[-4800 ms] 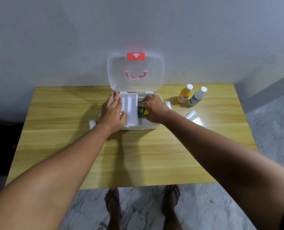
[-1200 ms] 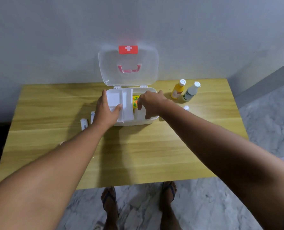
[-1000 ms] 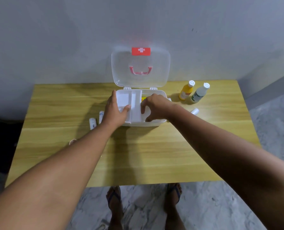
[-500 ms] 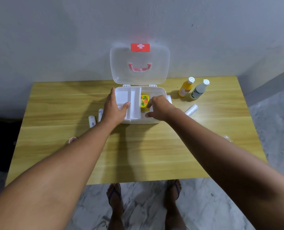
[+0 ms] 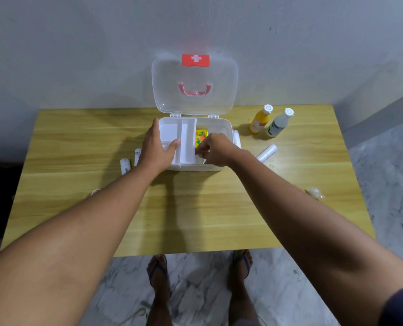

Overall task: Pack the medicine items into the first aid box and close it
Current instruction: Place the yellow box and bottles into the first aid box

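The white first aid box (image 5: 226, 128) stands open at the table's back, its clear lid (image 5: 194, 74) upright against the wall. A white divider tray (image 5: 184, 142) sits over the box's left half. My left hand (image 5: 157, 149) grips the tray's left side, thumb inside it. My right hand (image 5: 215, 149) is in the box's right half, fingertips pinched on a small white item beside the tray's edge. A yellow-orange packet (image 5: 200, 137) lies in the box behind those fingers. Outside it are a yellow bottle (image 5: 259, 120), a whitish bottle (image 5: 279, 124) and a white roll (image 5: 266, 152).
Two small white tubes (image 5: 125, 165) lie left of the box, partly behind my left wrist. Another white roll (image 5: 237, 137) leans on the box's right wall. A crumpled clear wrapper (image 5: 314, 192) lies near the wooden table's (image 5: 195, 220) right edge. A small round object (image 5: 96, 191) peeks out beside my left forearm.
My right hand has curled from a flat rest on the box's front right into a pinch at the tray's edge. The left hand has stayed on the tray.
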